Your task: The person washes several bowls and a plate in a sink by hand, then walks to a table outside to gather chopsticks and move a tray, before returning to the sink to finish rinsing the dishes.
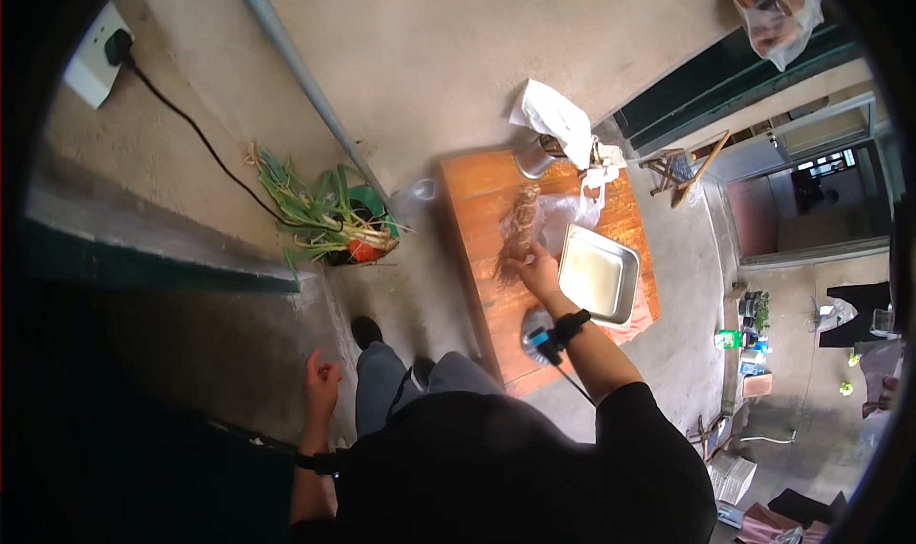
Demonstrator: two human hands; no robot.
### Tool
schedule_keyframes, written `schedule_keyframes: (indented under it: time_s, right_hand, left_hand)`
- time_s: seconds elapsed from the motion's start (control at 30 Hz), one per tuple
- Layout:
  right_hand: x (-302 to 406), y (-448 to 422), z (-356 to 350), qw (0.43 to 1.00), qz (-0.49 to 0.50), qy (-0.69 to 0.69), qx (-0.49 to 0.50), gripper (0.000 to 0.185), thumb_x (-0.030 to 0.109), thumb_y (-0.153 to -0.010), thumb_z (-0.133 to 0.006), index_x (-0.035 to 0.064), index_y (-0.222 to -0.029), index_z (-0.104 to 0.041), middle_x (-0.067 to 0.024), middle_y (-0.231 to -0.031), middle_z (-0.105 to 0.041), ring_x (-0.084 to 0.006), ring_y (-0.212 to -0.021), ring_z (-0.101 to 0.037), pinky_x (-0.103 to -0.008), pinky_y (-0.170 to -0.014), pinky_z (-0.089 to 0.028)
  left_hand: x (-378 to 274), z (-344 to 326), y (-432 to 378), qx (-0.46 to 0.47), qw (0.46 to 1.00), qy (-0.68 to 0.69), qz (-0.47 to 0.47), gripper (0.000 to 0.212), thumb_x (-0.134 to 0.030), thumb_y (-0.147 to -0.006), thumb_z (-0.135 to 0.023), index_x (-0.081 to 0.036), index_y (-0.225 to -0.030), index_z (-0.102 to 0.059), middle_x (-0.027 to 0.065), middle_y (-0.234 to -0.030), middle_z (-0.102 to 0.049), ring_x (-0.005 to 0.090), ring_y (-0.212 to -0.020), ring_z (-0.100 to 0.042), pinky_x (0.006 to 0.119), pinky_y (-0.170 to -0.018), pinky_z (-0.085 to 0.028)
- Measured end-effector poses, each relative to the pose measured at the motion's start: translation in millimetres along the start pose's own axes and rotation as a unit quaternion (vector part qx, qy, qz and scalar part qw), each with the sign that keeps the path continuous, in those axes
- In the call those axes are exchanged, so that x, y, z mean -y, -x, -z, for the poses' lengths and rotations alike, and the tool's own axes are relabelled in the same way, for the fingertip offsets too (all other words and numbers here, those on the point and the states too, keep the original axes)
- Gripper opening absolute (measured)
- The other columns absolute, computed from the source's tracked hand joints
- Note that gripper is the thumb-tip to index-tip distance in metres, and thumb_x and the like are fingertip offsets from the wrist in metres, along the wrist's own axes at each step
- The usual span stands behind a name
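Note:
My right hand (538, 272) reaches over a wooden table (469, 222) and grips one end of a long brown fibrous bundle (524, 222), which looks like a hairy root; motion blurs it. Beneath and beside the bundle lies a thin clear plastic bag (569, 211). Just right of that hand sits a rectangular stainless steel pan (595, 275), with no contents visible, partly on a pink cloth (640, 315). A rounded grey item (533, 333) is partly hidden by my right forearm. Away from the table, my left hand (322, 386) hangs with loosely bent fingers, holding nothing.
At the table's far end stand a metal container (533, 159) and a white bag (554, 118). Leafy scallions (315, 207) lie by the wall near a grey pipe (300, 68) and a black power cord (186, 118). A folding stool (680, 175) stands beyond the table.

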State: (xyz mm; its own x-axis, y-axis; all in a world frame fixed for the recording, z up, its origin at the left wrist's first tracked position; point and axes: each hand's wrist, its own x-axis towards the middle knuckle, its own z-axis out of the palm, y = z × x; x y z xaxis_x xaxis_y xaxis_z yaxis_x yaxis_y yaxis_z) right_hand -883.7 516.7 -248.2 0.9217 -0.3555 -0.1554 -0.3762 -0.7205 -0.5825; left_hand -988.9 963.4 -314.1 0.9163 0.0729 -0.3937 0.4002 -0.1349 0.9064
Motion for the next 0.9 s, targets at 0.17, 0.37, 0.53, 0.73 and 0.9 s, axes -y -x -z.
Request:
schedule_keyframes:
  time_s: [0.17,0.37,0.53,0.73,0.9]
  right_hand:
    - [-22.3,-102.8,-17.9,0.997,-0.059,-0.023,-0.035,0.049,0.029,-0.062,-0.070,0.0069,-0.104,-0.056,-0.0157,-0.091,-0.061,-0.0311,-0.085,-0.058,-0.0376,-0.074,-0.045]
    - [-86.1,-244.8,-96.1,0.997,-0.013,0.062,-0.053,0.035,0.023,-0.065,-0.067,0.0039,-0.092,-0.058,-0.0118,-0.081,-0.062,-0.0229,-0.071,-0.060,-0.0337,-0.067,-0.046]
    - [-144.8,-333.4,-129.2,0.991,0.008,-0.131,0.015,0.024,0.011,-0.077,-0.058,0.0057,-0.100,-0.054,-0.0046,-0.079,-0.059,-0.0124,-0.062,-0.059,-0.0232,-0.046,-0.048]
    - [-118.1,-354.8,-140.8,0.985,-0.074,-0.140,0.070,0.028,0.017,-0.080,-0.057,0.0060,-0.104,-0.049,-0.0043,-0.087,-0.057,-0.0111,-0.065,-0.058,-0.0234,-0.045,-0.048]
    - [-103.4,-327.6,-138.9,0.999,0.008,0.025,-0.040,0.051,0.035,-0.071,-0.066,0.0015,-0.105,-0.048,-0.0111,-0.093,-0.060,-0.0220,-0.079,-0.060,-0.0355,-0.066,-0.048]
  left_hand:
    - [-7.4,32.5,-36.5,-0.020,0.995,-0.041,0.087,0.046,-0.010,-0.080,-0.055,-0.005,-0.121,-0.035,0.0064,-0.081,-0.051,0.0123,-0.064,-0.052,0.024,-0.058,-0.044]
    - [50.7,37.6,-19.4,-0.101,0.974,0.105,0.175,0.045,-0.009,-0.080,-0.053,-0.005,-0.121,-0.035,0.0057,-0.083,-0.049,0.0122,-0.066,-0.052,0.025,-0.059,-0.045]
    - [36.9,-3.1,-9.9,-0.089,0.968,-0.042,0.232,0.041,-0.007,-0.082,-0.051,-0.003,-0.119,-0.036,0.0059,-0.081,-0.049,0.0137,-0.064,-0.053,0.026,-0.061,-0.046]
    - [53.8,-41.5,-38.5,-0.087,0.950,-0.036,0.299,0.039,-0.009,-0.083,-0.051,-0.003,-0.119,-0.037,0.0056,-0.076,-0.051,0.0118,-0.064,-0.054,0.024,-0.057,-0.046]
    - [68.8,-28.5,-51.5,-0.064,0.966,-0.051,0.245,0.039,-0.008,-0.084,-0.049,-0.005,-0.121,-0.036,0.0051,-0.078,-0.052,0.0119,-0.066,-0.054,0.024,-0.058,-0.046]
